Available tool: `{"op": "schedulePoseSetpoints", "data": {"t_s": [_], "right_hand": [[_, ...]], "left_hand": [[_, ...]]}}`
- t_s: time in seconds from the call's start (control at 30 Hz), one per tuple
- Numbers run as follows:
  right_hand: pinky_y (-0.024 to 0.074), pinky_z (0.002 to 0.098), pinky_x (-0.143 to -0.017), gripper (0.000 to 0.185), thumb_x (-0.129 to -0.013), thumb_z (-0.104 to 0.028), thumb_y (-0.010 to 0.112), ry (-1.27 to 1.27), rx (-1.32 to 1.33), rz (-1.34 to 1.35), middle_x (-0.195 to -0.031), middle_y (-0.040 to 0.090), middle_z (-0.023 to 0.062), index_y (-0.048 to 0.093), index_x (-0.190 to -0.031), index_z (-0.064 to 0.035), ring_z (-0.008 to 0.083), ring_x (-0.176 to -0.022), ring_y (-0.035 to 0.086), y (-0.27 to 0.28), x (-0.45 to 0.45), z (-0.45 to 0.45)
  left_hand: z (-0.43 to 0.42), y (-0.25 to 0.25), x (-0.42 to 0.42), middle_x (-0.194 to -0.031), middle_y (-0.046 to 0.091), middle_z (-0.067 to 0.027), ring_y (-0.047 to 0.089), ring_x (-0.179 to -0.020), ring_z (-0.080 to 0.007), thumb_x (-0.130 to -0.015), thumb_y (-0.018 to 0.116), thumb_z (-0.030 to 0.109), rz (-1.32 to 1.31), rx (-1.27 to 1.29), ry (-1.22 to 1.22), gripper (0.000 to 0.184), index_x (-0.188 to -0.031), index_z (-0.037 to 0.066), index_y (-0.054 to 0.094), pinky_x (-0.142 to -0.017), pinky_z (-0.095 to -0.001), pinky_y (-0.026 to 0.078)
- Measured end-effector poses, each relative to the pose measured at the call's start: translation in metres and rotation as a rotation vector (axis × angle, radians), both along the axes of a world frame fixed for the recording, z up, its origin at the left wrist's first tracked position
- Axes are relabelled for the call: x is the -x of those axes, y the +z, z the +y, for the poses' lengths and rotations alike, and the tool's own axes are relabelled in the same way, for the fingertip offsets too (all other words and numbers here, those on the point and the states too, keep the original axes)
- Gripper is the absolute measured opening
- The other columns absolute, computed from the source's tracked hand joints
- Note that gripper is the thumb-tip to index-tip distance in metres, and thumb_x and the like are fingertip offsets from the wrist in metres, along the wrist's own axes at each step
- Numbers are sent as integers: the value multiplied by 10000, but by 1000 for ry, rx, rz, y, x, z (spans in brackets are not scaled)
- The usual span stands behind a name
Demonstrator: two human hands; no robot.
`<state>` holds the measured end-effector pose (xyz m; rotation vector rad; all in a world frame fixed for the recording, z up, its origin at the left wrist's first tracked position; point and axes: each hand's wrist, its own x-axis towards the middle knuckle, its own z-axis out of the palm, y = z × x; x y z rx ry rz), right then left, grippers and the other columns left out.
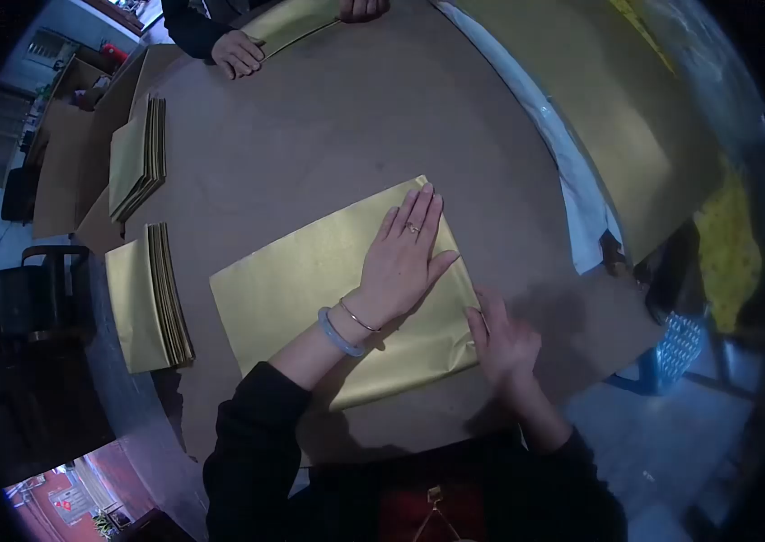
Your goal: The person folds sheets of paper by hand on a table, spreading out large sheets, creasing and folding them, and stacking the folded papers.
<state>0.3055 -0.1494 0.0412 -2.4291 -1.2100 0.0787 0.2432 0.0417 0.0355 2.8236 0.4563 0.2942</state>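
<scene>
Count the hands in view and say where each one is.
4: wearer's left hand flat on the near gold sheet, right hand at its edge; across the table, one co-worker hand and another, partly cut off.

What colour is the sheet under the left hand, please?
The sheet is shiny gold, in the head view.

A: Note position of left hand.
B: Laid flat on gold sheet, pointing toward upper corner; see right hand touching right edge.
A: And farther left on tabletop?
B: Log two gold stacks near edge. Across, observe another person's hands at second gold sheet.
</scene>
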Motion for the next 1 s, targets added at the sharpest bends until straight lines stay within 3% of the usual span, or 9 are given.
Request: {"op": "schedulePoseSetpoints", "data": {"t_s": [0.2,0.3,0.6,0.87,1.0], "right_hand": [[483,378,-500,261,-842,-281,637,-1,59,-3,-685,639,64,570,-1058,-152,266,-529,604,4,1,1],[487,380,-513,269,-848,-283,629,8,-54,29,-689,640,73,566,-1077,-158,278,-542,608,-1,1,0],[497,395,-533,318,-838,-267,642,-22,61,15,-722,655,69,568,-1131,-170,285,-577,624,-5,3,-3],[500,372,-529,309,-849,-266,640,12,-91,-114,-764,668,53,580,-1136,-167,267,-595,635,-4,2,0],[501,372,-528,306,-862,-272,625,-9,-23,-30,-772,670,54,578,-1144,-164,266,-592,634,-3,4,-2]], "left_hand": [[0,3,2,-1478,273,-179,259,-1377,-308,-925,437,465,6,25,2,702,-1417,-11,281,-1111,-423,249],[1,3,2,-1478,271,-178,256,-1378,-310,-925,438,464,-4,20,1,704,-1421,-8,274,-1112,-426,246],[4,-1,2,-1463,290,-197,301,-1346,-346,-913,481,459,-72,31,-26,711,-1403,-23,302,-1087,-445,284],[5,-2,2,-1468,277,-203,271,-1364,-343,-917,467,464,-68,46,-40,717,-1414,-16,276,-1104,-451,259],[5,-4,2,-1464,282,-207,267,-1366,-341,-921,461,463,-74,46,-34,711,-1410,-20,279,-1105,-445,259]]}}
